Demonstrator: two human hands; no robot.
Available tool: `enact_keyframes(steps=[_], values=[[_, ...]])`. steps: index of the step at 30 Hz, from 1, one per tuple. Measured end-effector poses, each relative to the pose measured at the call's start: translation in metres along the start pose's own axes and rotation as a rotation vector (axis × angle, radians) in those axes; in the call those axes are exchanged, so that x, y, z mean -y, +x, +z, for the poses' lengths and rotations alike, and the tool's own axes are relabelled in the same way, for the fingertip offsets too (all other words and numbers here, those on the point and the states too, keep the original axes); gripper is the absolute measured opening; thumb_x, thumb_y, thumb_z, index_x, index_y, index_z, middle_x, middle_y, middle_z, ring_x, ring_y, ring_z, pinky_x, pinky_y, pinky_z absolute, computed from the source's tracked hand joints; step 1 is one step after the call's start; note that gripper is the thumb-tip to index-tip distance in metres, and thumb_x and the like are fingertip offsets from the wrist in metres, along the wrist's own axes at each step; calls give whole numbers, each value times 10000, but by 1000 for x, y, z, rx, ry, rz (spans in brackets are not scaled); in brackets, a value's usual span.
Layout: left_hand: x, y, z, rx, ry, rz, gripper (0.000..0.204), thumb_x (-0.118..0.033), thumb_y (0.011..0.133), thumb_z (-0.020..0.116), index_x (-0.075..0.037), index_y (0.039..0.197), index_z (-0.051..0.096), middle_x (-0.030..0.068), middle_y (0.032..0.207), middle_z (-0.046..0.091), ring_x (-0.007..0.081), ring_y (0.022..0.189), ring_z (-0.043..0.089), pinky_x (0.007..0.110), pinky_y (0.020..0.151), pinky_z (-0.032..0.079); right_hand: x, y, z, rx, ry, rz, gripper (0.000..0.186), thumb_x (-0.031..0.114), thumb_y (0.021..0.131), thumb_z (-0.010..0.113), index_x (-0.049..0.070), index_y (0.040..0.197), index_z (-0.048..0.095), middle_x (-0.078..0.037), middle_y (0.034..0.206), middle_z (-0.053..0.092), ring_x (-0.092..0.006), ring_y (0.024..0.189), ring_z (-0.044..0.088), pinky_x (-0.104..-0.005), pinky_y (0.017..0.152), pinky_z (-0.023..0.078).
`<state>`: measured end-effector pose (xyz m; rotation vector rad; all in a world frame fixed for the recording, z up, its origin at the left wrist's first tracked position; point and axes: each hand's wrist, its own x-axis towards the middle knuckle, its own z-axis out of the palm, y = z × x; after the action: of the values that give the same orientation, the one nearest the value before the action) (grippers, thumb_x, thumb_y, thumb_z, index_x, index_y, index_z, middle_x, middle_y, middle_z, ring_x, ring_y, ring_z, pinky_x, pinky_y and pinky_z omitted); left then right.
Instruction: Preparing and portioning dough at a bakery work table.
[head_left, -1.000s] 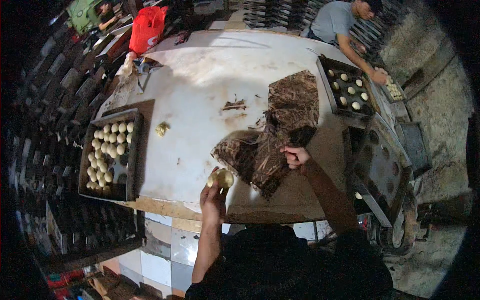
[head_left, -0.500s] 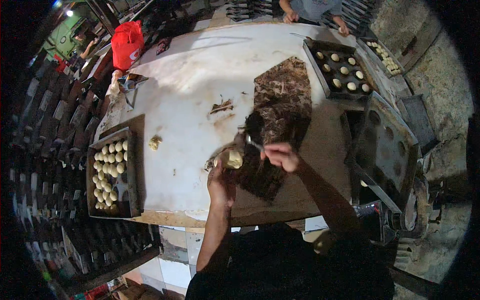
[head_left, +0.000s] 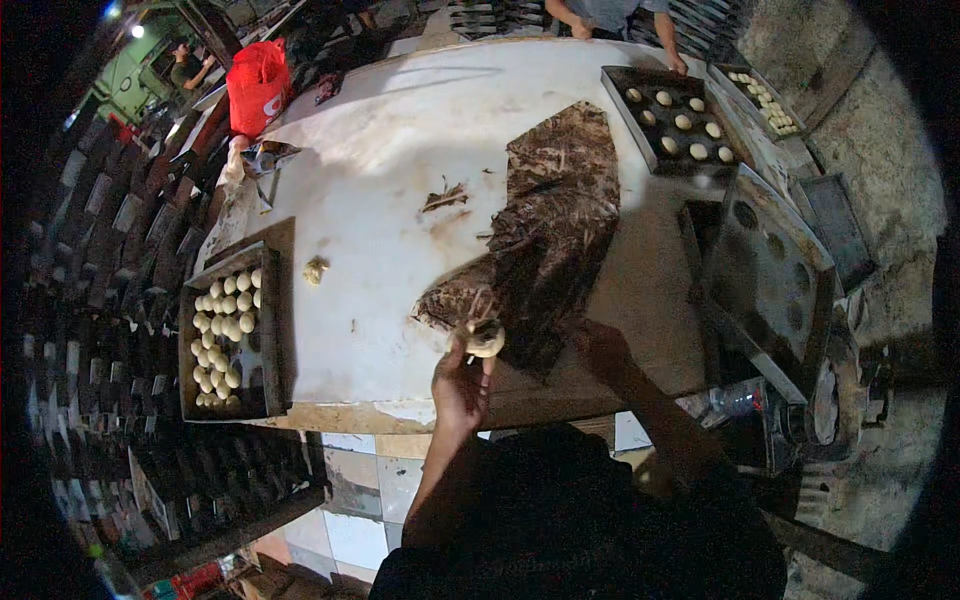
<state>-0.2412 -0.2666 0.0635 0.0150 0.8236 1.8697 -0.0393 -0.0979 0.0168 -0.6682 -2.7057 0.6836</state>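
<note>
My left hand (head_left: 462,392) is closed round a piece of pale dough (head_left: 486,338), held up over the table's near edge. A dark filling shows in the hollow of the dough. Off to the right, my right hand (head_left: 600,350) is in shadow beside the near end of a wrinkled dark brown sheet (head_left: 560,200). Its fingers are too dark to make out, and I cannot see whether anything is in them. The brown sheet stretches from the middle of the white table (head_left: 370,260) toward the far side. A small scrap of dough (head_left: 315,270) lies left of it.
A dark tray (head_left: 272,375) with several rows of dough balls stands at the left. Another tray (head_left: 640,125) of spaced dough balls is at the far right, near a co-worker's hand (head_left: 678,64). Empty-looking pans (head_left: 760,260) lean at the right edge. A red bag (head_left: 257,90) sits far left.
My right hand has drawn back from the dough toward me and to the right; the metal tool it held no longer shows. The dough now has dark filling in it. A co-worker's hand has reached the far-right tray.
</note>
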Motion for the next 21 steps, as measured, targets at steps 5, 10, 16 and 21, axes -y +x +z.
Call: enact_keyframes(steps=[5, 10, 16, 21], values=[[-29, -37, 45, 16, 13, 126, 446, -249, 901, 551, 9, 1256, 469, 127, 1130, 575, 205, 1030, 579, 264, 795, 526, 88, 26, -23, -324, 234, -135, 233, 140, 845, 634, -12, 1022, 637, -162, 1072, 592, -284, 900, 622, -363, 746, 529], [-20, -82, 28, 109, 1233, 904, 773, -3, 858, 483, -22, 1463, 3, 214, 1386, 314, 290, 1189, 423, 365, 984, 374, 237, 32, -44, -380, 204, -81, 310, 161, 832, 661, -72, 1022, 588, -167, 1091, 531, -282, 828, 625, -313, 684, 522], [-83, -178, 0, 184, 250, 631, 785, -213, 885, 595, 12, 1451, 101, 146, 1267, 465, 206, 1101, 490, 339, 945, 392, 325, 12, -40, -482, 270, -444, 209, 46, 796, 654, -58, 972, 613, -146, 973, 593, -256, 817, 625, -310, 673, 516], [-117, -248, -60, 177, 567, 924, 458, -390, 831, 662, 7, 1056, 622, 201, 1221, 512, 250, 1027, 546, 360, 891, 429, 395, -12, -52, 32, 535, -247, 250, 52, 709, 765, -14, 935, 680, -109, 912, 652, -132, 766, 637, -246, 621, 512]])
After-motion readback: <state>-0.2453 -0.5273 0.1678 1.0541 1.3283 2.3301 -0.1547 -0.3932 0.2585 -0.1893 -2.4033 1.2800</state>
